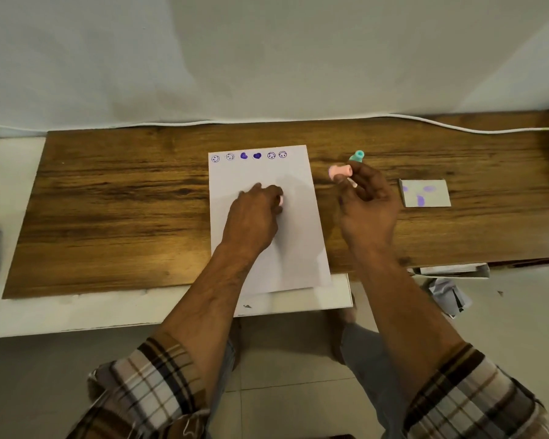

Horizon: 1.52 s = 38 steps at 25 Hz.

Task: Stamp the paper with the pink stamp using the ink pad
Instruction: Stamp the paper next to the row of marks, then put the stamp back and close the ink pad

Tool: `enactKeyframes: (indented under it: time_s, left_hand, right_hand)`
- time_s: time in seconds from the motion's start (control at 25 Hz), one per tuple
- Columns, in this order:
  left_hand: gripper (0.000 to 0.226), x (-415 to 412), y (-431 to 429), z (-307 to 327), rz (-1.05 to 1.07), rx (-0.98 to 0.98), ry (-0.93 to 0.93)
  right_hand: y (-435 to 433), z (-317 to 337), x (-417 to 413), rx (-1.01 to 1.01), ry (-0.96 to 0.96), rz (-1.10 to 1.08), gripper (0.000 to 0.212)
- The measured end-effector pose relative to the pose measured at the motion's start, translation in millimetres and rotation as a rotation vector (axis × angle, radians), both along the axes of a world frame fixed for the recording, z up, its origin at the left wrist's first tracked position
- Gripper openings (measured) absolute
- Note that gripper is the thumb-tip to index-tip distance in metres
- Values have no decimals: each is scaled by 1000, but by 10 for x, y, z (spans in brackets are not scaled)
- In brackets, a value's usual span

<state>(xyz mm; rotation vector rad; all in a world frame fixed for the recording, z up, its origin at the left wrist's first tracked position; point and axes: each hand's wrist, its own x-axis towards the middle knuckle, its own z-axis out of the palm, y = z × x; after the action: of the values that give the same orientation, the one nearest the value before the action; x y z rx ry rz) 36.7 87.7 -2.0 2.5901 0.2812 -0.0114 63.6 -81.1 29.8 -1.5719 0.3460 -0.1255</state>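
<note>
Both hands are over the wooden board [114,198], each closed on something pink. Right hand [366,204] is raised just right of the paper [286,248], its fingers pinching the pink stamp [339,171], which lies sideways with its wide end toward the paper; a teal stamp [357,155] pokes up from behind the same fingers. Left hand [255,213] rests knuckles-up on the middle of the paper, curled around a small pink piece [280,201] that shows only at the fingertips; what it is cannot be told. Both forearms reach forward out of rolled plaid sleeves [159,384]. Along the top edge of the paper runs a row of purple prints [250,156]: smiley faces and two solid hearts. To the right of the right hand, apart from it, lies the ink pad [424,192], pale with purple blotches.
</note>
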Motion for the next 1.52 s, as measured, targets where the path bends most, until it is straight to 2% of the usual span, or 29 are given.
enactKeyframes:
  time_s: [0.16, 0.32, 0.48, 0.56, 0.76, 1.08, 1.32, 1.52]
  left_hand:
    - [34, 21, -40, 40, 62, -90, 16]
    - [31, -141, -97, 240, 203, -503, -23]
    - [29, -443, -212, 298, 290, -802, 27]
    - [25, -503, -249, 290, 331, -902, 32]
    - [20, -441, -200, 353, 384, -1068, 9]
    - [36, -345, -226, 335, 373, -1108, 11]
    - [35, -345, -213, 305, 363, -1157, 11]
    - [34, -354, -172, 272, 316, -1060, -37]
  right_hand:
    - [-121, 86, -264, -16, 38, -2, 34]
    - [-162, 81, -385, 99, 145, -24, 33]
    - [-71, 26, -564, 146, 208, 18, 21]
    - [-18, 34, -559, 117, 193, 81, 17]
    - [22, 49, -496, 65, 196, 200, 23]
    - [-11, 51, -395, 26, 161, 319, 26]
    - [-15, 7, -344, -14, 185, 328, 20]
    - [-17, -12, -326, -23, 182, 326, 22]
